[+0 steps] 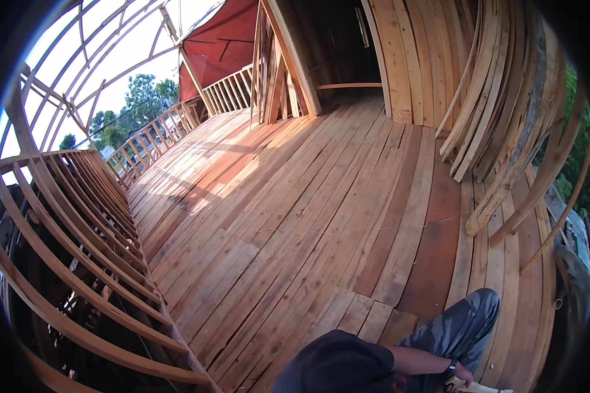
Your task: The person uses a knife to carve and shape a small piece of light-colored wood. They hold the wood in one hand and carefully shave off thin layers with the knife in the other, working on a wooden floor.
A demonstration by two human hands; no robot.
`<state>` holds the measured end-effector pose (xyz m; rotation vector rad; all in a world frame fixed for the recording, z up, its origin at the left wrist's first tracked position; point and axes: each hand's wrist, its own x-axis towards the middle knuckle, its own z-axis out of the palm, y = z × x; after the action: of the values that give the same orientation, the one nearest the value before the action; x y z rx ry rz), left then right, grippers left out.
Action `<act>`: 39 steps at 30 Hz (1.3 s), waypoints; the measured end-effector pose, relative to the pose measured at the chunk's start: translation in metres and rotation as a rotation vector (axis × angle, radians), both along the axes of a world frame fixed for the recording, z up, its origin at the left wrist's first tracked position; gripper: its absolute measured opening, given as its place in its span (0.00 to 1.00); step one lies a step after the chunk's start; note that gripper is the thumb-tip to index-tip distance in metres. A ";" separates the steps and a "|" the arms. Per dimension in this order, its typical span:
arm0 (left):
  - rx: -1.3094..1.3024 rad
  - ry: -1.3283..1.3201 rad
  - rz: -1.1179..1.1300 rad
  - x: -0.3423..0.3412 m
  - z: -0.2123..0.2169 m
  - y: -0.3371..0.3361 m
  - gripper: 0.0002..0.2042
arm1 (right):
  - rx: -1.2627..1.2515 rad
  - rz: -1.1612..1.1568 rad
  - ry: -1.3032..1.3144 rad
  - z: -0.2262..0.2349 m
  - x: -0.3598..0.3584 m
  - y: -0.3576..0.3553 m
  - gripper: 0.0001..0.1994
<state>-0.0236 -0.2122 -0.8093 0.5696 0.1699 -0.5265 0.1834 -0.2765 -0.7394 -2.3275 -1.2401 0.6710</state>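
Observation:
At the bottom right edge, my left hand [463,375] is closed round a pale, narrow piece [484,388] that tapers to the right. It looks like wood, but the lower edge of the picture cuts it off and its kind does not show. A dark watch [450,368] sits on this wrist, and the forearm comes out of a dark sleeve [337,361]. Just beyond the hand rises my bent knee in camouflage trousers [469,321]. My right hand is out of the picture.
A plank floor [295,216] stretches ahead, with a thin wire [347,232] across it. Slatted railing [78,216] runs along the left. Long boards [505,98] lean against the plank wall [416,59] at right, beside a dark doorway [341,52]. Red sheeting [223,46] hangs behind.

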 end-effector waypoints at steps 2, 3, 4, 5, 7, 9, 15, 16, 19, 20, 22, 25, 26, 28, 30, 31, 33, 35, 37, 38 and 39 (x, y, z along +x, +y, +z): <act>0.183 0.055 0.128 -0.001 0.016 -0.004 0.15 | 0.007 0.000 -0.002 0.001 0.003 0.003 0.32; 0.277 0.086 0.189 -0.004 0.021 -0.008 0.15 | 0.004 -0.001 -0.003 0.002 0.002 0.001 0.32; 0.297 0.098 0.214 -0.005 0.027 -0.011 0.15 | 0.002 -0.002 -0.010 0.002 0.003 0.001 0.32; 0.277 0.098 0.199 -0.008 0.032 -0.012 0.15 | 0.007 -0.001 -0.010 0.002 0.001 0.001 0.32; 0.247 0.102 0.191 -0.012 0.039 -0.014 0.15 | 0.003 0.006 -0.007 0.004 -0.002 0.001 0.32; 0.224 0.110 0.195 -0.017 0.042 -0.013 0.15 | 0.003 0.017 -0.006 0.005 -0.005 0.002 0.32; 0.216 0.115 0.203 -0.019 0.054 -0.011 0.15 | -0.002 0.027 -0.012 0.008 -0.006 0.004 0.32; 0.217 0.114 0.204 -0.020 0.056 -0.012 0.15 | -0.004 0.028 -0.014 0.009 -0.005 0.002 0.32; 0.221 0.115 0.208 -0.025 0.059 -0.013 0.15 | -0.001 0.026 -0.012 0.007 -0.008 0.001 0.32; 0.223 0.115 0.209 -0.026 0.060 -0.012 0.15 | 0.001 0.030 -0.009 0.006 -0.009 0.002 0.32; 0.215 0.115 0.209 -0.022 0.064 -0.017 0.15 | -0.006 0.034 -0.022 0.011 -0.004 -0.002 0.32; 0.207 0.111 0.206 -0.023 0.066 -0.018 0.15 | -0.008 0.029 -0.024 0.012 -0.005 -0.003 0.32; 0.203 0.111 0.209 -0.024 0.066 -0.018 0.15 | -0.001 0.034 -0.020 0.012 -0.007 0.000 0.32; 0.200 0.117 0.206 -0.027 0.064 -0.019 0.15 | -0.007 0.028 -0.014 0.010 -0.008 -0.005 0.32; 0.186 0.128 0.209 -0.029 0.063 -0.018 0.15 | -0.009 0.033 -0.010 0.008 -0.009 -0.003 0.32; 0.188 0.118 0.194 -0.021 0.064 -0.019 0.15 | -0.008 0.021 -0.019 0.010 -0.001 -0.006 0.32; 0.191 0.102 0.167 -0.011 0.064 -0.012 0.15 | 0.002 -0.009 -0.030 0.013 0.011 -0.008 0.32; 0.165 0.118 0.206 -0.020 0.061 -0.017 0.15 | -0.013 0.017 -0.021 0.011 0.005 -0.007 0.32; 0.153 0.125 0.203 -0.022 0.060 -0.020 0.15 | -0.022 0.025 -0.013 0.007 0.001 -0.009 0.32; 0.152 0.128 0.199 -0.023 0.059 -0.020 0.15 | -0.018 0.016 -0.015 0.008 0.003 -0.012 0.32; 0.143 0.132 0.198 -0.021 0.059 -0.023 0.15 | -0.021 0.015 -0.018 0.007 0.004 -0.013 0.32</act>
<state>-0.0447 -0.2350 -0.7508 0.6496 0.3879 -0.3612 0.1875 -0.2898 -0.7324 -2.3486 -1.2649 0.6730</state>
